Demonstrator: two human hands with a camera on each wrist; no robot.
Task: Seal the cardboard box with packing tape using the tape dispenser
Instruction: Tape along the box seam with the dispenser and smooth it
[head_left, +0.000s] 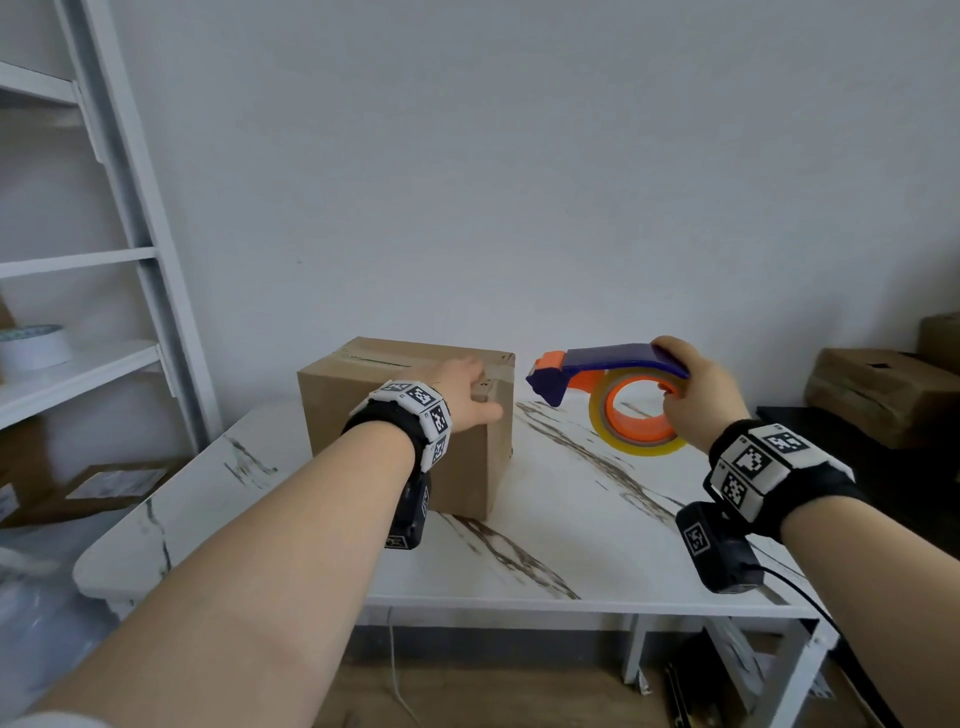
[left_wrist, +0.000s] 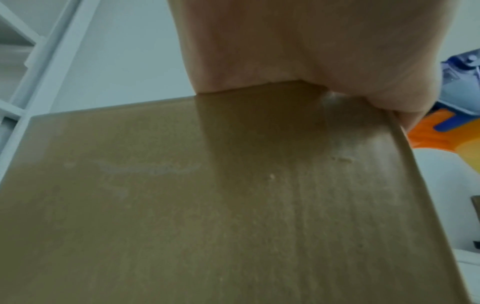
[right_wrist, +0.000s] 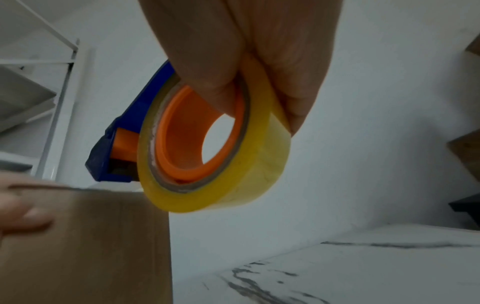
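A brown cardboard box (head_left: 332, 405) stands with its flaps down on the white marbled table (head_left: 571, 545). My left hand (head_left: 475, 387) rests on the box's top near its right front corner, fingers laid flat, thumb down the near face. In the left wrist view the palm (left_wrist: 311, 51) presses on the box's edge (left_wrist: 207, 205). My right hand (head_left: 691, 395) grips a blue and orange tape dispenser (head_left: 608, 358) with a yellowish tape roll (head_left: 639, 441). It hangs in the air just right of the box, nose pointing at it. The right wrist view shows fingers through the roll's orange hub (right_wrist: 197, 133).
A white shelf unit (head_left: 130, 234) stands at the left with a roll of white tape (head_left: 34, 345) on one shelf. Stacked cardboard boxes (head_left: 883, 395) lie at the right. A flat box (head_left: 104, 488) sits low at the left. A black cable trails from my right wrist.
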